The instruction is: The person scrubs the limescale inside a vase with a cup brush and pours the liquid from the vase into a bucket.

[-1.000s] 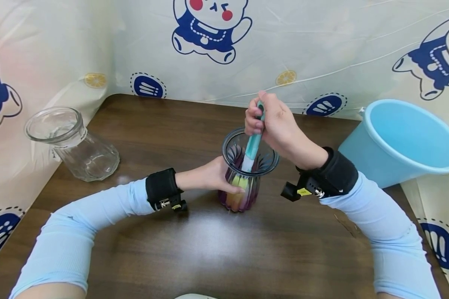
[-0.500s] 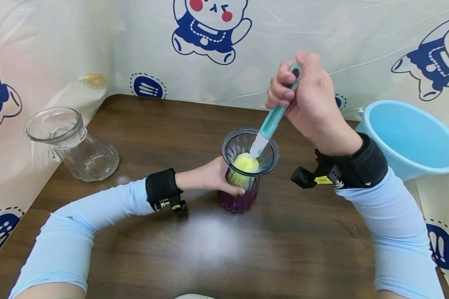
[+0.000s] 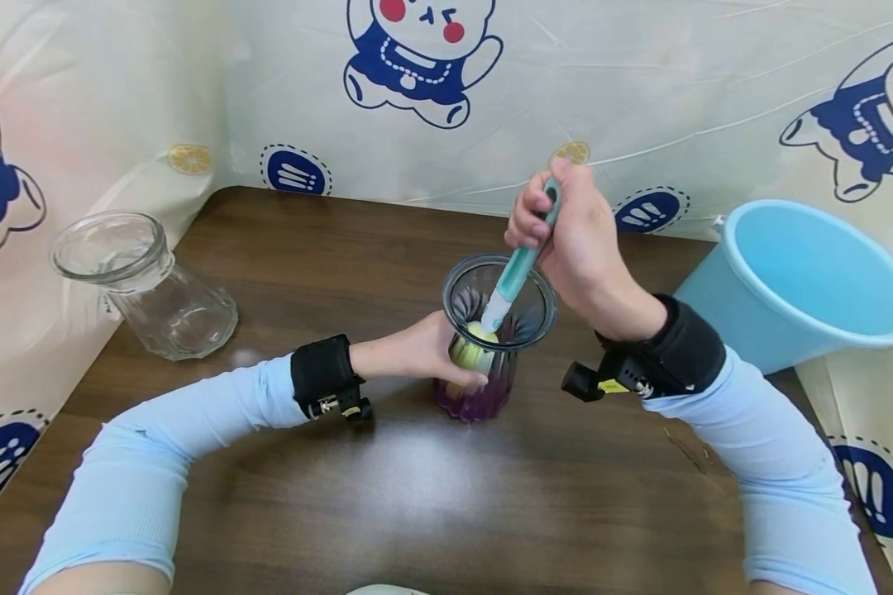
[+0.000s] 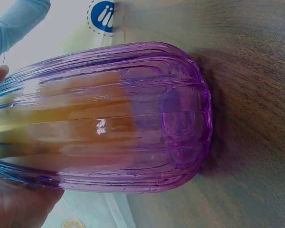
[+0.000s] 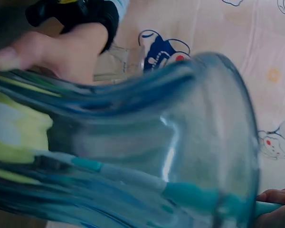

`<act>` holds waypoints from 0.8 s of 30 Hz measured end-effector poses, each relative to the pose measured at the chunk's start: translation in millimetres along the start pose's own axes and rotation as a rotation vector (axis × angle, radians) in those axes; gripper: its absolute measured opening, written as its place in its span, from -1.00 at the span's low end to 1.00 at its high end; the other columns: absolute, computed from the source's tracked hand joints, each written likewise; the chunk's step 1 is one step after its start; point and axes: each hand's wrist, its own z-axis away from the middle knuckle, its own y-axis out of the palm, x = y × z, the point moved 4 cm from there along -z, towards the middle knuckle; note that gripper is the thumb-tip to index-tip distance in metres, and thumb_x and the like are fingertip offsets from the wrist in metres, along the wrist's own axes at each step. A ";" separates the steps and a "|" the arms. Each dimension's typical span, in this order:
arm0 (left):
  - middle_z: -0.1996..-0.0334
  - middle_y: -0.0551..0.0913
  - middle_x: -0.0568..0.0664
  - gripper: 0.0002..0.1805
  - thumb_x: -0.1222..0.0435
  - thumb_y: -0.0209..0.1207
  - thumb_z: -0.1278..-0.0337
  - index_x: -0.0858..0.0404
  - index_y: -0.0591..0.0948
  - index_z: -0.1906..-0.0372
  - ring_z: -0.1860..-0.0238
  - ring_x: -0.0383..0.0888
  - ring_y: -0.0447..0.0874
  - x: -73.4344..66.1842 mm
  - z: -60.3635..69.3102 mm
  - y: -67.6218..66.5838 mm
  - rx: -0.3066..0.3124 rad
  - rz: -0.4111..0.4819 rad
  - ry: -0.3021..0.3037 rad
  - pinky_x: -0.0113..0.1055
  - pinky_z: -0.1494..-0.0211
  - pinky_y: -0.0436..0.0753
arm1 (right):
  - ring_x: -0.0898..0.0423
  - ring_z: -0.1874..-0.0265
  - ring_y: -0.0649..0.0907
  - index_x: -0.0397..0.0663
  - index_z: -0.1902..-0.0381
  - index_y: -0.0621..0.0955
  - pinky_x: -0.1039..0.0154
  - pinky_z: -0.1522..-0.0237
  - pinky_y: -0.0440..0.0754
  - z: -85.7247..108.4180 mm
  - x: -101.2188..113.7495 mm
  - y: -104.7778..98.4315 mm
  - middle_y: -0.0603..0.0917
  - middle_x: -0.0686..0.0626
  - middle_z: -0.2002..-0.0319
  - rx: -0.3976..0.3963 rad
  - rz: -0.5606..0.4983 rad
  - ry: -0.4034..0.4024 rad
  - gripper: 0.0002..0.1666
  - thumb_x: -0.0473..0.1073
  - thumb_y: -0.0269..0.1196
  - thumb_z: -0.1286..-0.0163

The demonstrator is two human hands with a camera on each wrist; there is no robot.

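A ribbed glass vase, blue at the rim and purple at the base (image 3: 479,402), stands upright on the table. My left hand (image 3: 420,351) grips its side, thumb across the front. In my right hand (image 3: 584,244) is the teal handle of a brush (image 3: 519,266), slanting down through the vase's mouth. The brush's yellow-green head (image 3: 476,347) is inside the vase. Seen in the left wrist view, the head with its orange end (image 4: 104,123) stops short of the purple base. The right wrist view shows the handle (image 5: 190,195) through the blue glass.
A clear glass vase (image 3: 174,314) stands at the left of the table (image 3: 342,512). At the right is a light blue bucket (image 3: 744,289). A printed sheet (image 3: 640,74) hangs behind the table. The edge of a white object (image 3: 387,590) shows at the bottom.
My right hand rose to the right with the brush, then came back down and left, and the brush head sits deeper than half a second ago. My left hand has kept its place.
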 end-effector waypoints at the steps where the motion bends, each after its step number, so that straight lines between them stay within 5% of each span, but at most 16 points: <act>1: 0.16 0.46 0.05 -0.25 0.31 0.40 0.29 0.33 0.25 -0.07 0.13 -0.17 0.41 -0.7 -0.1 -0.1 -0.003 -0.004 0.007 -0.33 0.01 0.43 | 0.12 0.70 0.17 -0.07 0.69 0.16 0.31 0.49 0.18 0.5 -3.7 0.2 0.16 0.05 0.75 0.001 0.008 -0.002 -0.51 -0.14 -0.44 -0.46; 13: 0.22 0.51 0.05 -0.36 0.37 0.39 0.28 0.36 0.30 0.03 0.19 -0.18 0.46 -2.1 -0.8 -0.6 0.007 0.030 0.029 -0.36 0.09 0.48 | 0.14 0.70 0.19 -0.09 0.67 0.14 0.32 0.51 0.16 5.0 -31.9 4.7 0.16 0.04 0.74 0.069 0.037 0.006 -0.59 -0.22 -0.45 -0.39; 24: 0.22 0.52 0.07 -0.30 0.34 0.39 0.27 0.36 0.26 -0.03 0.21 -0.17 0.50 -0.2 -0.6 0.4 0.009 0.004 0.018 -0.35 0.11 0.51 | 0.13 0.72 0.17 -0.07 0.72 0.15 0.31 0.52 0.14 6.4 -24.5 4.4 0.15 0.04 0.76 0.078 0.017 0.020 -0.57 -0.25 -0.43 -0.36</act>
